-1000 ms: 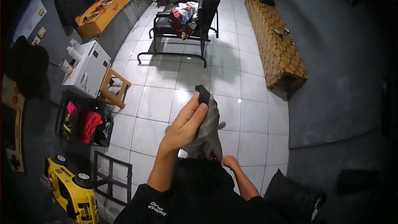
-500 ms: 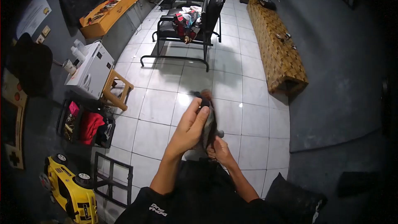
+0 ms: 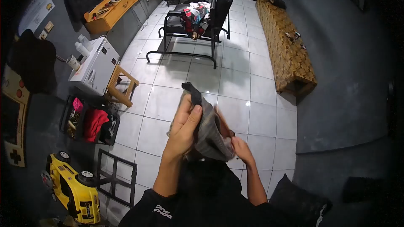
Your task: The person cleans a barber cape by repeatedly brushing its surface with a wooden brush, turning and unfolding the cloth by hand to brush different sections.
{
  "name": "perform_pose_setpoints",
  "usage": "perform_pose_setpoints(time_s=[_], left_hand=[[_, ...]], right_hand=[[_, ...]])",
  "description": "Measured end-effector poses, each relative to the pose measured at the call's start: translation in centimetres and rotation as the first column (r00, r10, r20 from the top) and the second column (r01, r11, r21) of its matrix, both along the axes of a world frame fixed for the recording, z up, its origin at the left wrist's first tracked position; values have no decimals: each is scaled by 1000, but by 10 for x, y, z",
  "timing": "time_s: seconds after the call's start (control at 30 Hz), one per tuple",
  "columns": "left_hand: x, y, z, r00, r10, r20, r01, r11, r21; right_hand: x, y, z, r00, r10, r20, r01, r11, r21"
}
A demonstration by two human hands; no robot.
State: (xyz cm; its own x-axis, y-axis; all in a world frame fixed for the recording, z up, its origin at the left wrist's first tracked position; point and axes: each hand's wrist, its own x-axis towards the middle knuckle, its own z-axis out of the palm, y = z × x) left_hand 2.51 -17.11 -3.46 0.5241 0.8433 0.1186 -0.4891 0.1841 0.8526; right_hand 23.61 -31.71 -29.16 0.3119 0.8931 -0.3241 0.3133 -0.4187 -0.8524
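A grey cloth item with a black strip at its upper end and a brown part along its right side is held up in front of my body. Its exact kind is unclear. My left hand is closed on its upper left part, the thumb lying over the cloth beside the black strip. Lower down, my right hand pinches the item's right edge, with the fingertips partly hidden. Between the two hands the cloth hangs spread and folded.
A black salon chair bears a colourful cloth pile. To the left are a white cabinet, a wooden stool, a crate of clothes and a yellow toy car. A woven bench runs along the right wall.
The grey cloth item has turned and opened out, showing a wider face and its brown part. My right hand has moved right and slightly down, away from my left.
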Motion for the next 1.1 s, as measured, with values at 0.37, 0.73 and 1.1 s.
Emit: perform_pose_setpoints(time_s=[0.37,0.73,1.1], left_hand=[[-1,-2,0,981,-146,-128,142,989,-46],[-4,8,2,988,90,-128,-80,993,83],[28,0,-4,982,109,-151,-85,983,162]], right_hand=[[-43,32,31,875,278,-395,-304,953,-4],[-1,-15,-65,990,-143,15,143,973,-180],[-90,18,58,922,125,-366,-56,980,193]])
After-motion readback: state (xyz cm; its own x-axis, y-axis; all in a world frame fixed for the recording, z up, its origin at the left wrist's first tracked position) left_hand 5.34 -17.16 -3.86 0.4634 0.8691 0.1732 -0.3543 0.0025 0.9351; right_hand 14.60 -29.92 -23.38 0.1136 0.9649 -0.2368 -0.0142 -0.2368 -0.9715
